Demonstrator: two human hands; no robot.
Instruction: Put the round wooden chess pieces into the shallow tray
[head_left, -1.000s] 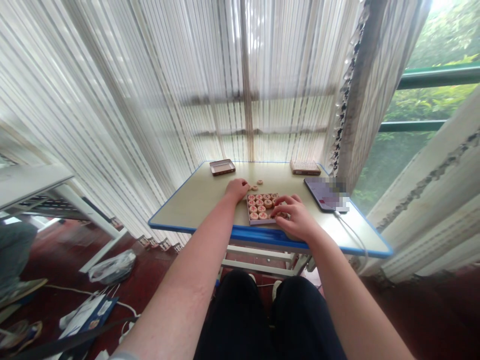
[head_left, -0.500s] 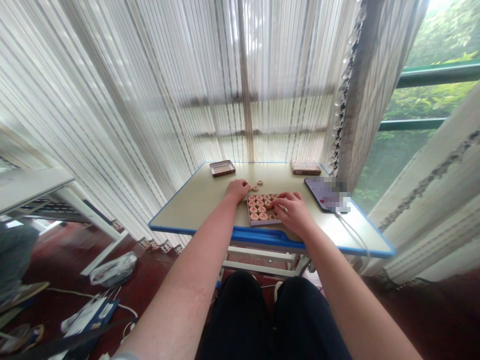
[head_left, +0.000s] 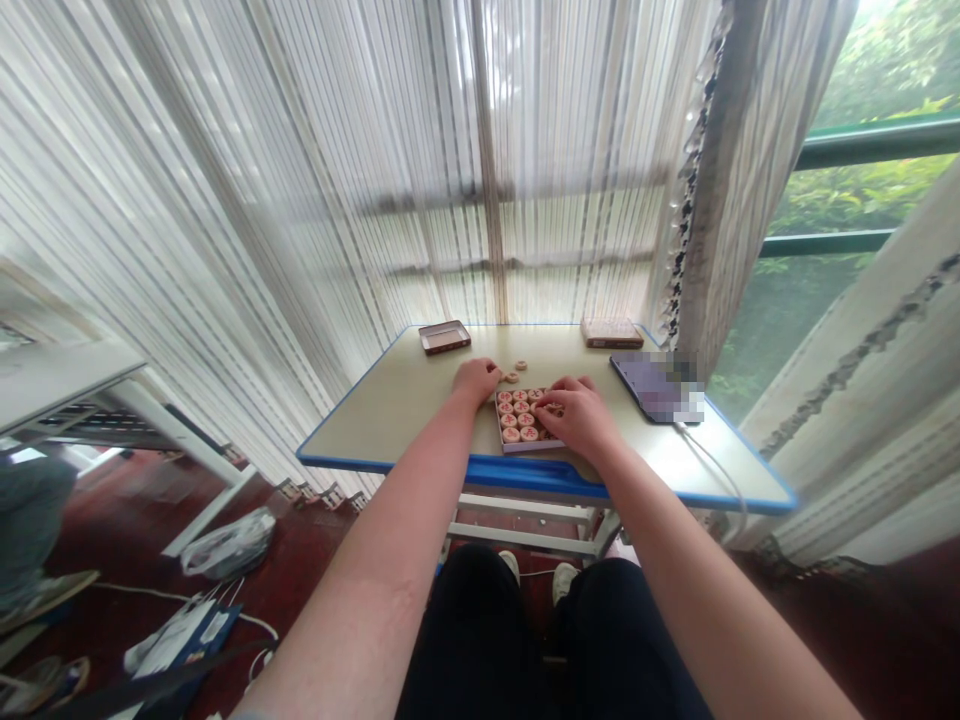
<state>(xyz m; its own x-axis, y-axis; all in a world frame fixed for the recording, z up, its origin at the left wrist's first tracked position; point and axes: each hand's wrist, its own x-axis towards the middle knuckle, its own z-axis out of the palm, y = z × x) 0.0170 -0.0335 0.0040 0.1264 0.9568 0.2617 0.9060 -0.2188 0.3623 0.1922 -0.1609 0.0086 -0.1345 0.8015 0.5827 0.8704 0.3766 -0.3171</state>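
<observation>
A shallow box of round wooden Chinese chess pieces marked in red sits near the table's front edge. Over its right half, my right hand has its fingers bent and pinched at a piece in the middle of the box, and it covers the pieces behind it. My left hand rests on the table just beyond the box's left corner. Its fingers are closed on a chess piece, of which only a sliver shows at the fingertips. Two loose pieces lie beside that hand, to its right.
An open box lid lies at the table's back left, and a closed box at the back right. A tablet with a white cable lies on the right. Curtains hang behind the blue-edged table.
My right hand has shifted slightly left over the box, and its fingers have come down lower onto the pieces. The left hand has stayed nearly in place.
</observation>
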